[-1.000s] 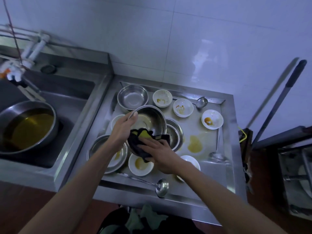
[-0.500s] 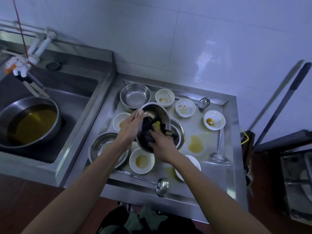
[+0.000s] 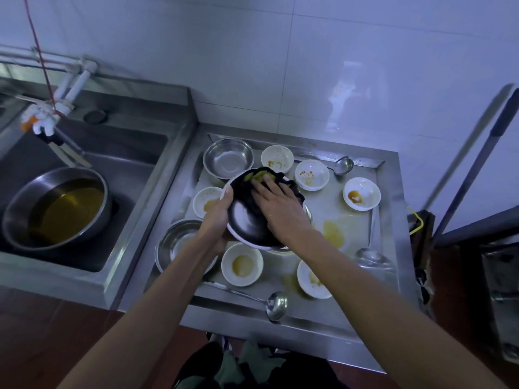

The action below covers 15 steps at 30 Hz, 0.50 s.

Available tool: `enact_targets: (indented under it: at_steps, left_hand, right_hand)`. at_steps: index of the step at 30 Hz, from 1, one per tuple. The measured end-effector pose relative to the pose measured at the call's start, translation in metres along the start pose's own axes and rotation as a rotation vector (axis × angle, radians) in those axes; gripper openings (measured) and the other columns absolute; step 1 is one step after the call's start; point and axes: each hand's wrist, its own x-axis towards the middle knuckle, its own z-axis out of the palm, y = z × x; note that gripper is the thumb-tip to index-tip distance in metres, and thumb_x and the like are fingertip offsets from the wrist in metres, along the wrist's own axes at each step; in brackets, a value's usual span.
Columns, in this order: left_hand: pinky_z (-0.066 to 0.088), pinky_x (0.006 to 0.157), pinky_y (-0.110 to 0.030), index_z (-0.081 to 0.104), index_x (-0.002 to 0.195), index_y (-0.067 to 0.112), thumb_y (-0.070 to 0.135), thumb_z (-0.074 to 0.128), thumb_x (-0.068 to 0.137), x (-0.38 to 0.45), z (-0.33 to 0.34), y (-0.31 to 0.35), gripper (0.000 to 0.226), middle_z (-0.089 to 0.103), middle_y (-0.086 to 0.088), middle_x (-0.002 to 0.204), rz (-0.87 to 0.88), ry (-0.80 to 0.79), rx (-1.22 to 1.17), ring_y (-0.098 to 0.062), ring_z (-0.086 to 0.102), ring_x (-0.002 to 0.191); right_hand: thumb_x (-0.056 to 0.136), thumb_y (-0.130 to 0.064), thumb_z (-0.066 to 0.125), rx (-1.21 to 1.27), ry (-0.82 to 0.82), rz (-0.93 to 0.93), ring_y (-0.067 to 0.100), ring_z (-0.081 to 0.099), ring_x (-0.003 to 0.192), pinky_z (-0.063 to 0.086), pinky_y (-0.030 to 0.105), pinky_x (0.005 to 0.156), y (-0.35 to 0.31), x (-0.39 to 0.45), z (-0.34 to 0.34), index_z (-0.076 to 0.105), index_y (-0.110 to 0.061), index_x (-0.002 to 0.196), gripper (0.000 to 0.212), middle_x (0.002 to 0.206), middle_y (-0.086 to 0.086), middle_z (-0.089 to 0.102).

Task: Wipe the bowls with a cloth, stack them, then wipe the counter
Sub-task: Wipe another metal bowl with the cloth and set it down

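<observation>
My left hand (image 3: 217, 217) grips a steel bowl (image 3: 247, 223) by its rim and holds it tilted above the counter (image 3: 362, 293), its dark outer side turned toward me. My right hand (image 3: 279, 209) lies flat on a dark cloth with a yellow patch (image 3: 250, 178), pressing it against the bowl's upper part. Around them stand several small white bowls smeared with sauce, such as one (image 3: 242, 265) in front and one (image 3: 361, 193) to the right. A clean-looking steel bowl (image 3: 228, 158) sits at the back.
A wide steel bowl (image 3: 175, 242) sits under my left wrist. Ladles lie at the front (image 3: 276, 304), back (image 3: 342, 165) and right (image 3: 370, 256). A yellow spill (image 3: 332, 234) marks the counter. The sink at left holds a basin of yellow liquid (image 3: 56, 209). A pole (image 3: 477, 164) leans at right.
The bowl has been turned from open side up to its outside facing me. My right hand and the cloth moved from inside the bowl onto its upper outer part.
</observation>
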Motion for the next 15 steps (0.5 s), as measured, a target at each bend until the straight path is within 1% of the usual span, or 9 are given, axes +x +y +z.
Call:
enact_targets:
  at_steps: [3, 4, 6, 8, 9, 10, 12, 14, 15]
  left_hand:
    - [0.053, 0.104, -0.050, 0.068, 0.127, 0.016, 0.051, 0.049, 0.104, -0.004, 0.014, -0.002, 0.046, 0.075, -0.006, 0.118, 0.202, 0.093, 0.088, -0.024, 0.071, 0.111]
    - [0.053, 0.103, -0.047, 0.068, 0.125, 0.017, 0.047, 0.048, 0.105, -0.006, 0.018, -0.004, 0.042, 0.075, -0.005, 0.117, 0.269, 0.095, 0.104, -0.023, 0.070, 0.112]
    - [0.053, 0.102, -0.041, 0.070, 0.123, 0.022, 0.039, 0.046, 0.108, -0.010, 0.026, -0.008, 0.033, 0.075, -0.002, 0.117, 0.370, 0.072, 0.101, -0.021, 0.069, 0.114]
    - [0.051, 0.102, -0.039, 0.071, 0.122, 0.035, 0.038, 0.047, 0.107, -0.011, 0.029, -0.015, 0.028, 0.074, 0.000, 0.121, 0.439, 0.050, 0.110, -0.020, 0.067, 0.118]
    - [0.050, 0.103, -0.039, 0.070, 0.121, 0.040, 0.039, 0.047, 0.106, -0.010, 0.029, -0.019, 0.028, 0.072, 0.001, 0.124, 0.457, 0.042, 0.116, -0.020, 0.065, 0.121]
    - [0.050, 0.103, -0.039, 0.070, 0.122, 0.042, 0.040, 0.047, 0.106, -0.008, 0.028, -0.024, 0.028, 0.072, 0.001, 0.126, 0.455, 0.040, 0.124, -0.020, 0.065, 0.122]
    - [0.054, 0.098, -0.036, 0.069, 0.123, 0.034, 0.038, 0.047, 0.107, -0.007, 0.026, -0.030, 0.027, 0.074, 0.001, 0.118, 0.410, 0.051, 0.121, -0.021, 0.067, 0.117]
    - [0.054, 0.086, -0.031, 0.069, 0.120, 0.021, 0.039, 0.048, 0.107, -0.007, 0.024, -0.031, 0.030, 0.076, 0.003, 0.102, 0.358, 0.083, 0.140, -0.022, 0.070, 0.106]
    - [0.052, 0.081, -0.030, 0.068, 0.116, 0.020, 0.042, 0.048, 0.106, -0.007, 0.022, -0.030, 0.032, 0.074, 0.001, 0.095, 0.337, 0.093, 0.157, -0.022, 0.070, 0.099]
  right_hand:
    - [0.093, -0.010, 0.046, 0.044, 0.009, 0.170, 0.023, 0.006, 0.155, 0.015, 0.044, 0.122, -0.003, -0.009, 0.000, 0.028, -0.014, 0.155, 0.064, 0.168, 0.002, 0.012]
    - [0.091, -0.010, 0.050, 0.072, 0.001, 0.215, 0.025, 0.011, 0.154, 0.019, 0.044, 0.120, -0.005, -0.013, 0.003, 0.033, -0.012, 0.152, 0.063, 0.167, 0.004, 0.017]
    - [0.086, -0.010, 0.054, 0.197, -0.033, 0.276, 0.029, 0.029, 0.145, 0.032, 0.044, 0.111, -0.008, -0.020, 0.010, 0.049, -0.012, 0.137, 0.051, 0.158, 0.007, 0.035]
    - [0.085, -0.009, 0.054, 0.409, -0.105, 0.296, 0.032, 0.050, 0.127, 0.046, 0.042, 0.096, -0.009, -0.025, 0.015, 0.059, -0.013, 0.123, 0.038, 0.137, 0.008, 0.056]
    - [0.087, -0.010, 0.054, 0.529, -0.147, 0.298, 0.032, 0.057, 0.119, 0.049, 0.041, 0.093, -0.010, -0.028, 0.018, 0.061, -0.015, 0.124, 0.038, 0.128, 0.008, 0.062]
    - [0.089, -0.010, 0.055, 0.655, -0.188, 0.300, 0.031, 0.060, 0.115, 0.050, 0.039, 0.094, -0.011, -0.032, 0.020, 0.062, -0.019, 0.128, 0.040, 0.124, 0.008, 0.066]
    - [0.092, -0.010, 0.059, 0.969, -0.224, 0.300, 0.024, 0.064, 0.112, 0.049, 0.034, 0.100, -0.016, -0.037, 0.021, 0.062, -0.024, 0.133, 0.044, 0.120, 0.005, 0.070]
    - [0.094, -0.004, 0.060, 1.332, -0.163, 0.294, 0.020, 0.065, 0.114, 0.049, 0.036, 0.105, -0.029, -0.038, 0.019, 0.060, -0.023, 0.137, 0.046, 0.119, 0.005, 0.071]
    - [0.095, -0.002, 0.059, 1.441, -0.109, 0.282, 0.020, 0.064, 0.117, 0.048, 0.035, 0.107, -0.035, -0.037, 0.020, 0.058, -0.022, 0.139, 0.048, 0.122, 0.006, 0.070]
